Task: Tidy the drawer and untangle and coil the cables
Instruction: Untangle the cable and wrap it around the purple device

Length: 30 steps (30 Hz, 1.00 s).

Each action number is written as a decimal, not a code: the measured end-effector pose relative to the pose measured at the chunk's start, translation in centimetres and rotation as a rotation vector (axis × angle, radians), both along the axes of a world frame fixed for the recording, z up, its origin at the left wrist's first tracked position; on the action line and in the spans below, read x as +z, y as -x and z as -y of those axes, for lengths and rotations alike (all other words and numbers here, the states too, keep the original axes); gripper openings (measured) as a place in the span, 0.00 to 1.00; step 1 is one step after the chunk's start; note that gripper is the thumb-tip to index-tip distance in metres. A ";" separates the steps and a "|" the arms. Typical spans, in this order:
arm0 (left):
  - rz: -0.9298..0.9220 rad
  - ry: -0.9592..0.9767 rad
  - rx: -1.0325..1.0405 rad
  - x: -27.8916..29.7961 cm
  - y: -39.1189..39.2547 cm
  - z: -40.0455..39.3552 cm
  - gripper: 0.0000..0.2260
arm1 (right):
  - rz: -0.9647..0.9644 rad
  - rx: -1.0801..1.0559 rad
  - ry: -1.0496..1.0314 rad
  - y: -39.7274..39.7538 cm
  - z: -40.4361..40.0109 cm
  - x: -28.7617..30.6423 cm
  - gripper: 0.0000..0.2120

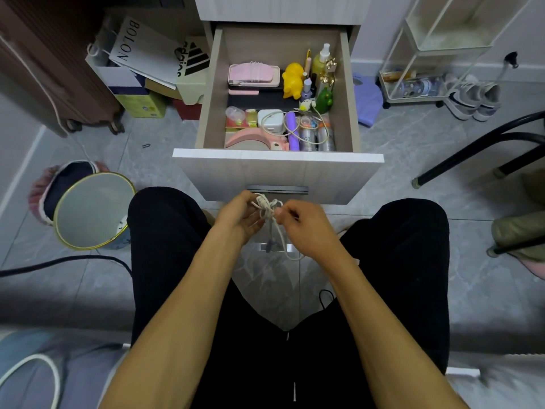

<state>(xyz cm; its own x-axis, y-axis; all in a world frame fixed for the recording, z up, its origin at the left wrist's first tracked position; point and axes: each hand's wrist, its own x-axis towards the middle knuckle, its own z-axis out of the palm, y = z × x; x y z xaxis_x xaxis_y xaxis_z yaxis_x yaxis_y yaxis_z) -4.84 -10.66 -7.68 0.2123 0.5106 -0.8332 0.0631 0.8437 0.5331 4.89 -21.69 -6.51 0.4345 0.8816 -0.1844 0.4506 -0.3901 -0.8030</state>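
Observation:
A white cable (pixel 267 208) bunched into a small coil sits between both hands, just below the open drawer's front (pixel 277 175). My left hand (pixel 240 215) holds the bundle from the left with curled fingers. My right hand (pixel 298 221) pinches it from the right. The cable's loose tail hangs down between my knees to a grey plug (pixel 270 245). Inside the drawer lie a white charger (pixel 269 120) with another loose white cable (pixel 298 125), a pink case (pixel 253 74), a yellow toy (pixel 292 79), and bottles.
A gold-rimmed bin (pixel 91 211) stands at my left knee. Paper bags and boxes (pixel 147 69) crowd the left of the cabinet. A wire rack (pixel 424 69) and shoes (pixel 474 98) sit at the right, and black chair legs (pixel 483 149) cross the right floor.

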 end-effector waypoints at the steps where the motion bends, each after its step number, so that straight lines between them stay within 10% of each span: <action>1: -0.021 -0.001 -0.012 -0.1 0.0 -0.1 0.04 | 0.001 0.001 0.011 -0.1 0.2 0.0 0.15; 19: -0.097 0.076 -0.008 -1.3 -0.9 1.2 0.04 | 0.222 0.168 -0.074 -0.5 2.2 -0.2 0.14; 25: 0.201 -0.103 0.049 0.3 -0.4 1.7 0.05 | -0.237 -0.408 -0.091 -1.6 2.8 -0.5 0.15; 30: 0.164 -0.321 -0.030 1.7 0.6 2.5 0.08 | -0.120 -0.362 0.009 -2.8 2.5 -0.6 0.15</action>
<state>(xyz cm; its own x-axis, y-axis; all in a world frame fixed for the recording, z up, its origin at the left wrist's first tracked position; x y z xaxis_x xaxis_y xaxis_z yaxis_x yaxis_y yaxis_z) -5.43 -13.15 -5.99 0.3488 0.7326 -0.5845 -0.0236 0.6303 0.7760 7.64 -24.17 -7.11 0.6922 0.6733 -0.2599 0.1853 -0.5139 -0.8376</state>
